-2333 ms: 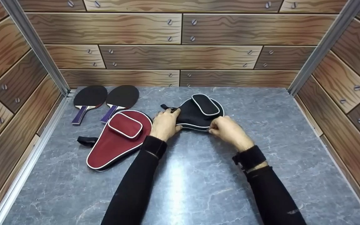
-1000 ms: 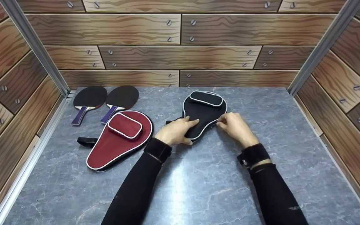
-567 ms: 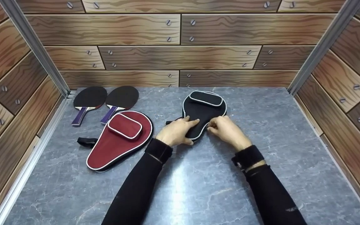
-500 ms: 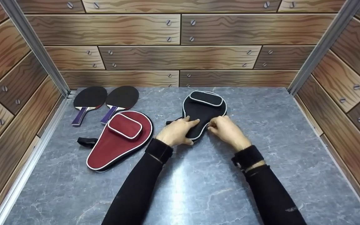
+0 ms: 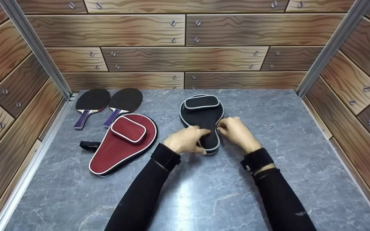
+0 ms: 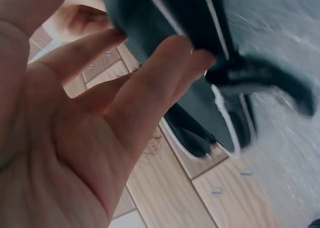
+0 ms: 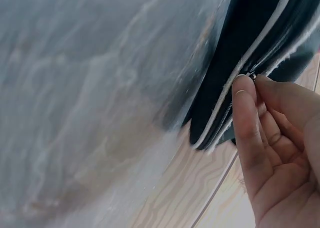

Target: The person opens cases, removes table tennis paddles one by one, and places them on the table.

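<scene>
Black sleeves [image 5: 136, 195] cover both forearms, and black wristbands [image 5: 165, 158] sit behind the fingers of each hand. The person's left hand [image 5: 185, 140] lies across the narrow handle end of a black table tennis paddle case [image 5: 204, 120], its fingers stretched loosely over the top and its thumb by the end edge. The right hand [image 5: 236, 133] is at the opposite edge of that end, thumb and forefinger pinching the zipper pull [image 7: 253, 76] on the side zipper, between two lines of white piping. The case thus lies flat on the grey marbled table [image 5: 223, 192] between the two sets of fingers, its wide end and piped pocket [image 5: 201, 102] beyond them. In the left wrist view, a blurred black strap [image 6: 270, 77] juts from the case just past the fingertips.

Left of the left fingers, apart from them, lies a red paddle case [image 5: 120, 146], with its own black loop [image 5: 89, 145] on its far side. Farther off, beyond the red case, two table tennis paddles [image 5: 126, 100] rest side by side, black faces up, purple handles toward the person. Farthest from the fingers stands a wood-plank-patterned wall [image 5: 114, 29].
</scene>
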`<state>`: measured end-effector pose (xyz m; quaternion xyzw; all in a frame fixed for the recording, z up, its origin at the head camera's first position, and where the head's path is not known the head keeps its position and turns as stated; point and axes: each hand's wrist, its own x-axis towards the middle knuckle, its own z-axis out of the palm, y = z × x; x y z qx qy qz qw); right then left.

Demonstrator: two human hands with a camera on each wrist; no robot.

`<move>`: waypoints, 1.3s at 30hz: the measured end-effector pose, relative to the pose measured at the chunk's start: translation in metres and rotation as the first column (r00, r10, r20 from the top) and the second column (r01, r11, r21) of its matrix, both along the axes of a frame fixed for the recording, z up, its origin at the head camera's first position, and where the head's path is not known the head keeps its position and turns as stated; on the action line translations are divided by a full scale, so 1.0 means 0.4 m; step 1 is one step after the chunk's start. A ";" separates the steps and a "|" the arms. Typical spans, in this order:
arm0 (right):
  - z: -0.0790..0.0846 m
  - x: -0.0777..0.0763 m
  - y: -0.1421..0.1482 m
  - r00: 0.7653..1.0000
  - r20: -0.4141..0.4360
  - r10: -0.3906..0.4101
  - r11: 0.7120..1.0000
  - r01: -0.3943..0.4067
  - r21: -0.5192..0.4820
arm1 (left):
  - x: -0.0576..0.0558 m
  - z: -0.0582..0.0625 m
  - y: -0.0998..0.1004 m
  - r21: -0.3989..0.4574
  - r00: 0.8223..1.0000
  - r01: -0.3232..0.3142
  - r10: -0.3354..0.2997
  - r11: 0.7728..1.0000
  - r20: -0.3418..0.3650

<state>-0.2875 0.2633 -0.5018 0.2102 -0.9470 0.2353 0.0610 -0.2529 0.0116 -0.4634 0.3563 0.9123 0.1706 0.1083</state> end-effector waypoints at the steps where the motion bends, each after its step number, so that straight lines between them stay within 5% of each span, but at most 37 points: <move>1: -0.001 -0.001 0.003 1.000 -0.001 -0.003 1.000 0.003 -0.002 | 0.002 0.002 0.002 0.004 1.000 0.015 -0.015 1.000 0.010; 8: -0.005 -0.010 0.020 1.000 0.010 0.013 1.000 -0.013 -0.014 | 0.013 0.013 0.009 -0.014 0.996 0.080 -0.080 0.997 0.034; 16: -0.005 -0.014 0.024 1.000 0.031 0.003 1.000 -0.003 -0.018 | -0.008 0.012 -0.009 -0.048 0.990 0.048 -0.054 0.998 -0.127; 26: -0.008 -0.014 0.007 0.997 0.045 0.063 0.998 -0.062 -0.027 | -0.049 -0.009 -0.047 -0.063 0.911 0.042 -0.064 0.997 -0.407; 39: -0.003 -0.009 -0.009 0.989 0.087 0.120 0.993 -0.118 -0.028 | -0.058 -0.041 -0.054 -0.101 0.904 0.006 -0.049 0.995 -0.424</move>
